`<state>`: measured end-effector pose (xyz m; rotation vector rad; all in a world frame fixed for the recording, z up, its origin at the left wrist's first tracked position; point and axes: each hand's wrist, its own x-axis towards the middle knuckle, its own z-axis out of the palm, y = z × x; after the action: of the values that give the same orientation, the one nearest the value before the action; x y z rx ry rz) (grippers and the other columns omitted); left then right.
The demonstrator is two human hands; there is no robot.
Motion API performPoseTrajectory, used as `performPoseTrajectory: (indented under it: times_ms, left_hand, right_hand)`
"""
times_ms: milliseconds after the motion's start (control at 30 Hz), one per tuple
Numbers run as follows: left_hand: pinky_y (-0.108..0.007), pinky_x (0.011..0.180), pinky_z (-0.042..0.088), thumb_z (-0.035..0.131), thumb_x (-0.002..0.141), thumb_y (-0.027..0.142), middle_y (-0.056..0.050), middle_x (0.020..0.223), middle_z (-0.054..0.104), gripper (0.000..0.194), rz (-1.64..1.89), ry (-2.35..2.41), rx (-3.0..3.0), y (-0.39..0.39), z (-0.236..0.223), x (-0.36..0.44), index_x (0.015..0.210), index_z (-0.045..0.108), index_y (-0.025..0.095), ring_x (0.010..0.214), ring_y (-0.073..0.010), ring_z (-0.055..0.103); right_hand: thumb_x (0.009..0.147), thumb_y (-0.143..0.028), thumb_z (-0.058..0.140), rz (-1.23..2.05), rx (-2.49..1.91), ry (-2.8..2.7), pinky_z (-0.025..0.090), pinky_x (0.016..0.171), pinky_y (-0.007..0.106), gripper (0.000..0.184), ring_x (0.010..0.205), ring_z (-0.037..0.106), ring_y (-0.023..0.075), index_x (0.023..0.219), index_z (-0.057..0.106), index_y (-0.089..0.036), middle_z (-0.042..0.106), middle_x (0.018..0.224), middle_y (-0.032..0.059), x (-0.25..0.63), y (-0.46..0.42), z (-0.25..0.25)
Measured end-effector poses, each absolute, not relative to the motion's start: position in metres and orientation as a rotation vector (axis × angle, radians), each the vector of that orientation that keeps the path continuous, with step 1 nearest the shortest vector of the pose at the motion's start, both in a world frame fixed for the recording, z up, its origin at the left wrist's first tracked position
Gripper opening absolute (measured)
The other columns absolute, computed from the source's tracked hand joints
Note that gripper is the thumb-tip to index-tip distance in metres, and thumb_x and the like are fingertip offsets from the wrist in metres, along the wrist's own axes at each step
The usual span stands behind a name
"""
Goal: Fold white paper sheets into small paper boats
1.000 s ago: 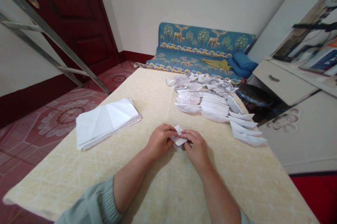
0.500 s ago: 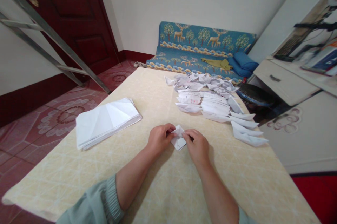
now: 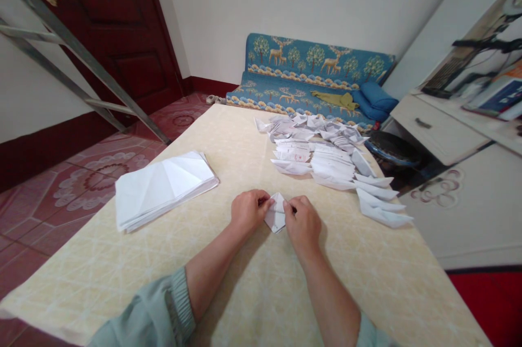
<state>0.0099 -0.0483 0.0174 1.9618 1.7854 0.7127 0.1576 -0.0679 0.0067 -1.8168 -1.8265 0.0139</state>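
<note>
A small piece of folded white paper (image 3: 277, 215), diamond-shaped, is held just above or on the table in front of me. My left hand (image 3: 250, 210) pinches its left corner between thumb and fingers. The right corner is gripped by my right hand (image 3: 302, 222), its fingers curled inward. To the left lies a stack of white paper sheets (image 3: 167, 186), the top one showing crease lines. Beyond my hands, on the right, several folded paper boats (image 3: 332, 165) stand packed in rows, some with print on them.
A pale yellow patterned cloth covers the table (image 3: 196, 287). Behind it stands a blue sofa (image 3: 293, 80) with a cushion. A metal ladder (image 3: 93, 64) leans at the left by a dark red door (image 3: 110, 15). At right are a black round stool (image 3: 393, 148) and a cabinet (image 3: 440, 129).
My fingers have shifted slightly on the folded paper, the right hand turning inward over its corner. The upper part of the paper looks flatter. The view has moved a little.
</note>
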Motion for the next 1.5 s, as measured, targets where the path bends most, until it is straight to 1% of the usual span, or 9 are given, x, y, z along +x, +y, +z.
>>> performPoseTrajectory:
  times_ms: [167,300,533,700,900,1033,1133,1333,1500]
  left_hand:
    - [-0.024,0.054,0.032,0.055,0.076,0.043,-0.003,0.079,0.069,0.023,0.652,1.858,1.978,-0.046,0.018,0.012,0.076,0.069,0.024,0.068,-0.0164,0.059]
    - [-0.024,0.058,0.034,0.056,0.076,0.042,-0.003,0.082,0.069,0.023,0.583,1.889,1.979,-0.047,0.02,0.012,0.077,0.069,0.024,0.072,-0.0168,0.059]
    - [-0.026,0.059,0.034,0.055,0.077,0.042,-0.003,0.082,0.069,0.022,0.566,1.905,2.013,-0.045,0.019,0.012,0.078,0.069,0.025,0.072,-0.0184,0.06]
    - [-0.025,0.059,0.032,0.055,0.078,0.041,-0.003,0.082,0.066,0.021,0.585,1.882,2.03,-0.046,0.016,0.012,0.078,0.066,0.023,0.073,-0.0175,0.058]
    - [-0.024,0.064,0.036,0.061,0.076,0.039,-0.003,0.09,0.061,0.023,0.693,1.869,2.035,-0.052,0.014,0.013,0.092,0.06,0.022,0.081,-0.0164,0.057]
    - [-0.024,0.066,0.036,0.059,0.078,0.039,-0.003,0.092,0.06,0.022,0.69,1.841,2.031,-0.054,0.015,0.012,0.093,0.061,0.022,0.086,-0.0166,0.056]
    - [-0.024,0.065,0.035,0.059,0.077,0.04,-0.003,0.09,0.061,0.022,0.683,1.841,2.044,-0.053,0.015,0.011,0.09,0.062,0.023,0.084,-0.0164,0.056]
    - [-0.027,0.064,0.034,0.06,0.076,0.043,-0.001,0.079,0.063,0.022,0.657,1.811,2.134,-0.048,0.015,0.007,0.082,0.064,0.022,0.073,-0.0163,0.056]
    - [-0.029,0.065,0.032,0.061,0.075,0.044,-0.003,0.076,0.064,0.024,0.672,1.778,2.195,-0.046,0.015,0.005,0.079,0.063,0.02,0.076,-0.0188,0.056]
  right_hand:
    - [0.079,-0.029,0.057,-0.048,-1.88,-1.821,0.029,0.058,0.026,0.017,0.068,0.049,0.0138,0.065,0.06,-0.021,0.055,0.078,0.0016,0.157,-0.065,0.005]
    - [0.076,-0.029,0.06,-0.097,-1.91,-1.836,0.029,0.058,0.026,0.015,0.067,0.049,0.0144,0.064,0.059,-0.02,0.055,0.076,0.0017,0.155,-0.064,0.004]
    - [0.08,-0.03,0.058,-0.146,-1.961,-1.874,0.03,0.058,0.028,0.013,0.069,0.053,0.0165,0.071,0.061,-0.02,0.059,0.078,0.0039,0.153,-0.065,0.008]
    - [0.081,-0.03,0.057,-0.158,-1.977,-1.883,0.03,0.059,0.028,0.013,0.07,0.054,0.0172,0.073,0.06,-0.019,0.06,0.079,0.0052,0.151,-0.067,0.009]
    - [0.08,-0.03,0.06,-0.177,-2.049,-1.884,0.029,0.059,0.029,0.012,0.07,0.055,0.0192,0.074,0.059,-0.019,0.06,0.079,0.0062,0.146,-0.067,0.014]
    - [0.081,-0.028,0.059,-0.125,-2.037,-1.866,0.03,0.06,0.028,0.012,0.072,0.055,0.0191,0.073,0.058,-0.019,0.06,0.078,0.0068,0.147,-0.067,0.014]
    - [0.08,-0.029,0.06,-0.101,-2.006,-1.829,0.03,0.061,0.028,0.014,0.072,0.054,0.0183,0.071,0.057,-0.019,0.06,0.078,0.0054,0.148,-0.068,0.01]
    - [0.077,-0.031,0.062,-0.079,-1.976,-1.79,0.03,0.06,0.027,0.014,0.069,0.053,0.017,0.07,0.055,-0.02,0.058,0.076,0.0026,0.15,-0.07,0.008]
    - [0.075,-0.029,0.063,0.0,-1.925,-1.746,0.031,0.06,0.026,0.016,0.069,0.053,0.0165,0.067,0.052,-0.021,0.058,0.075,0.0017,0.152,-0.072,0.008]
